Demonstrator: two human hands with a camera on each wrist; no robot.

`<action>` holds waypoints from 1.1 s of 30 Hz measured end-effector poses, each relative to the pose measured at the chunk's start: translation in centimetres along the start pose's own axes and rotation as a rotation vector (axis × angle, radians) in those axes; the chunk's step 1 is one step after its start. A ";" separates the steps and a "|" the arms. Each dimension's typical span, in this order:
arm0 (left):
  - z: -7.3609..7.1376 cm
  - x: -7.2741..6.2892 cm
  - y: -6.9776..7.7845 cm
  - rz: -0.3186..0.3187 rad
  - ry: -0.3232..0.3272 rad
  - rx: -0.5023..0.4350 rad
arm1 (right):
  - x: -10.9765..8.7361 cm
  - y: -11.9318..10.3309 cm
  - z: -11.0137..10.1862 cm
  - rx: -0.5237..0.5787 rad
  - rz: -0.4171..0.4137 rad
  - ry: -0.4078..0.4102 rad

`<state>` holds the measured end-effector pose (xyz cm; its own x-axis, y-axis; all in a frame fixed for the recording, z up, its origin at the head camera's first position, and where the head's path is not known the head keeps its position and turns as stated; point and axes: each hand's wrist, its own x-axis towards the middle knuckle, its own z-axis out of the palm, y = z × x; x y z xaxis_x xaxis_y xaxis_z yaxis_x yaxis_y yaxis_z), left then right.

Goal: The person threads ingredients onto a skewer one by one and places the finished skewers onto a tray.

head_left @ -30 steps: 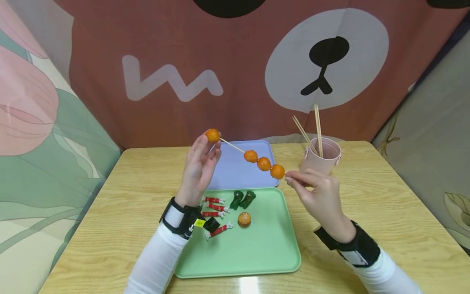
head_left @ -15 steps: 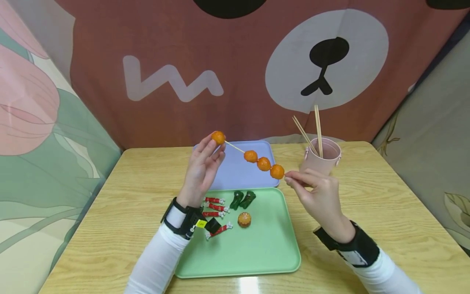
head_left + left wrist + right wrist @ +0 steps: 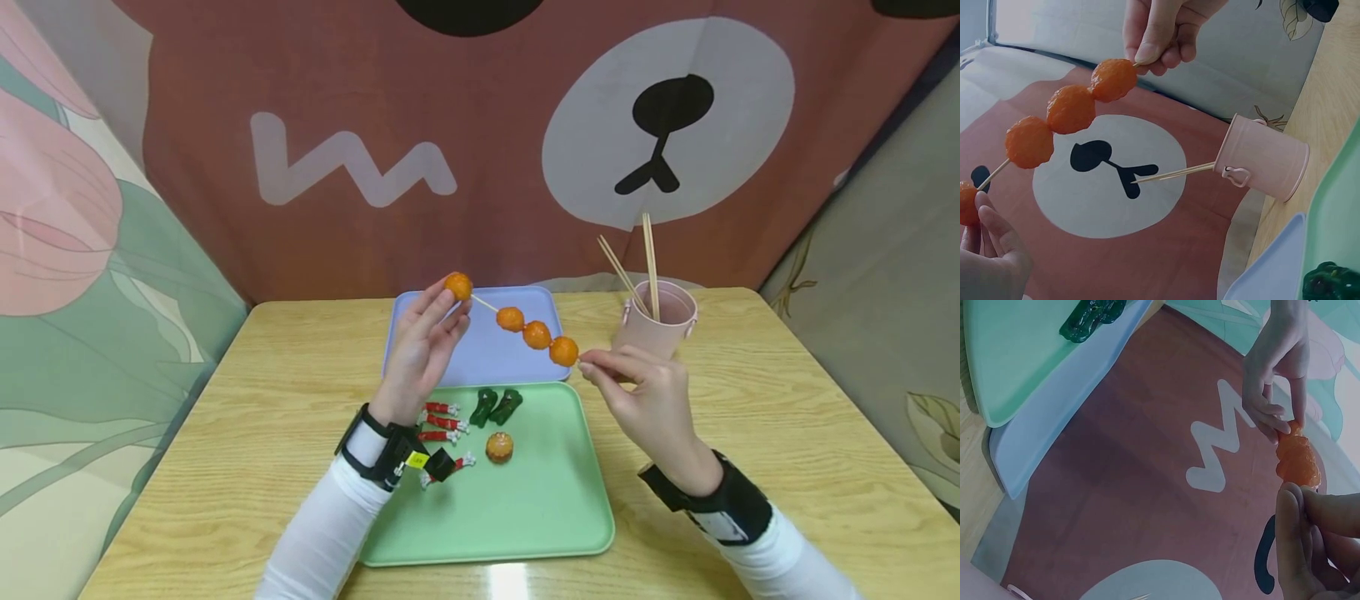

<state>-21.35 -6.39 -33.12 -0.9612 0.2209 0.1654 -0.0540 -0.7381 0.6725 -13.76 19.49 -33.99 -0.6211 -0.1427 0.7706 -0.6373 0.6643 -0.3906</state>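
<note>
Between thumb and fingers, my left hand (image 3: 423,354) pinches an orange ball (image 3: 458,287) that is on the upper left end of a thin wooden skewer (image 3: 484,303). Three more orange balls (image 3: 536,335) sit close together farther down the skewer, with a bare stretch of stick between them and the held ball. My right hand (image 3: 648,396) pinches the skewer's lower right end, close beside the last ball. The skewer is held tilted in the air above the trays. In the left wrist view the bare stick (image 3: 994,174) shows clearly.
A green tray (image 3: 540,517) holds red-wrapped pieces with white ends (image 3: 447,423), two dark green pieces (image 3: 495,407) and a small brown cake-like piece (image 3: 499,447). Behind it lies a blue tray (image 3: 517,367). A pink bucket (image 3: 637,333) with several wooden sticks (image 3: 651,267) stands at right.
My left hand has moved right and slightly down with its orange ball, along the skewer, narrowing the gap to the other three. The right hand has hardly moved.
</note>
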 end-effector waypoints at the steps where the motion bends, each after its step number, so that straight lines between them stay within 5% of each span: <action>1: 0.1 0.0 0.0 -0.006 0.003 -0.002 | 0.0 0.0 0.0 0.002 0.003 -0.004; 33: 0.5 -0.2 -0.8 -0.005 0.036 0.094 | -0.3 -0.5 0.3 0.011 -0.010 -0.016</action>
<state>-20.96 -5.52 -33.34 -0.9700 0.2006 0.1370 -0.0350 -0.6735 0.7384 -13.37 18.99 -34.13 -0.6216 -0.1614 0.7665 -0.6486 0.6548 -0.3881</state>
